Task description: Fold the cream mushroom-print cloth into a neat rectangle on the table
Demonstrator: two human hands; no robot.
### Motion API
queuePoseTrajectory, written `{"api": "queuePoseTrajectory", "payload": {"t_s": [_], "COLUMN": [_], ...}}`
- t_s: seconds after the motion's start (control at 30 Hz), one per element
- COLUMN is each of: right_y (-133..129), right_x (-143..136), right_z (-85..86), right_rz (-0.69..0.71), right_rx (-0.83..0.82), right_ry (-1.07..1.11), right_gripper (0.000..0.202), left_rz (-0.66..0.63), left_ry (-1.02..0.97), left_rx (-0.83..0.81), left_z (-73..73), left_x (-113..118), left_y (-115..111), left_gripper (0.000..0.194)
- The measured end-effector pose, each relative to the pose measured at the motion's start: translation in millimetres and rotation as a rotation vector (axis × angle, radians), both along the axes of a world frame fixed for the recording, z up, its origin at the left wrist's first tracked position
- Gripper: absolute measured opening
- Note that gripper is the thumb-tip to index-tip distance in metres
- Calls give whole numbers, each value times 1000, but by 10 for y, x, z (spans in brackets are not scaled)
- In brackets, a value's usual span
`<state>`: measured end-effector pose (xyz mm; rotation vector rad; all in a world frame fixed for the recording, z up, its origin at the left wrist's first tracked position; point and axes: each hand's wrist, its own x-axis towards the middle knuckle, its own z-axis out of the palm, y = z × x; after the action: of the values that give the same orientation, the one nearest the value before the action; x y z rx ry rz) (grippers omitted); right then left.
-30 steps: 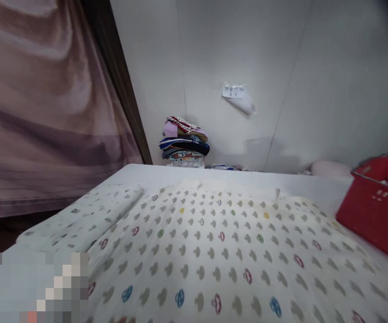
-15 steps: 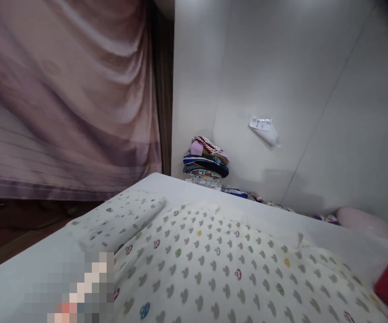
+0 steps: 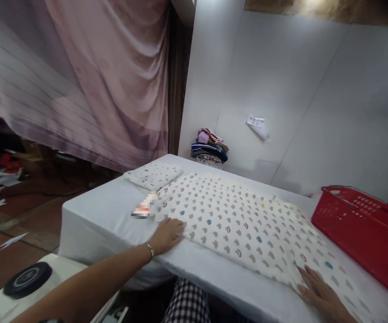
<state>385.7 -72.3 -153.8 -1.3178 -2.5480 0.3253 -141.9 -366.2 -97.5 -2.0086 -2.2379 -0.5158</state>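
Note:
A cream cloth [image 3: 214, 202] printed with grey and coloured mushroom shapes lies spread out across the white-covered table [image 3: 103, 215]. My left hand [image 3: 169, 234] rests palm down on its near left corner, fingers stretched out. Over at the near right edge, my right hand [image 3: 318, 289] lies on the same cloth with its fingers extended; the lower part of that arm leaves the picture. Neither hand grips anything that I can see. Beyond the left hand sits a folded white cloth [image 3: 153, 175] with a small dark print. Between them, a small item is pixelated.
A red plastic basket [image 3: 365, 233] stands at the right of the table. Folded clothes [image 3: 210, 146] are stacked by the wall at the back. A pink curtain [image 3: 123, 80] hangs at left. Near left, a black round object [image 3: 28, 280] lies on a white surface.
The view has tilted down and pulled back, so the table's near edge, more of the basket and both my hands now show. Both hands rest on the printed cloth.

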Motion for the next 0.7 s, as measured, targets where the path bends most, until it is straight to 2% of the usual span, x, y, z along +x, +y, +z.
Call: {"api": "queuePoseTrajectory", "payload": {"t_s": [0.07,0.13,0.2,0.27,0.37,0.43,0.5,0.57,0.63,0.7], "right_y": [-44,-105,-159,-196,-261,-334,-410,-441,-378,-202], "right_x": [-27,10,103,213,325,343,323,273,186,50], "right_z": [160,222,176,66,-78,-83,8,174,368,536], "right_rz": [92,145,108,39,26,72,90,60,2,-73], "right_rx": [-34,-7,39,103,134,87,13,-119,-280,-358], "right_ry": [-48,-50,-18,41,94,100,120,149,193,264], "right_gripper": [61,55,48,46,43,42,44,46,49,49], "left_rz": [60,117,144,96,-8,3,63,130,199,216], "left_ry": [25,75,110,100,46,20,-6,-48,-96,-131], "left_rx": [-42,-45,14,55,-13,-72,-107,-113,-77,-17], "left_z": [86,157,176,139,64,63,111,188,268,332], "left_x": [-38,-64,-64,-43,-9,5,17,38,78,141], "left_y": [8,-22,-93,-187,-306,-334,-306,-219,-58,188], "left_gripper": [25,27,30,32,32,33,35,37,38,40]}}
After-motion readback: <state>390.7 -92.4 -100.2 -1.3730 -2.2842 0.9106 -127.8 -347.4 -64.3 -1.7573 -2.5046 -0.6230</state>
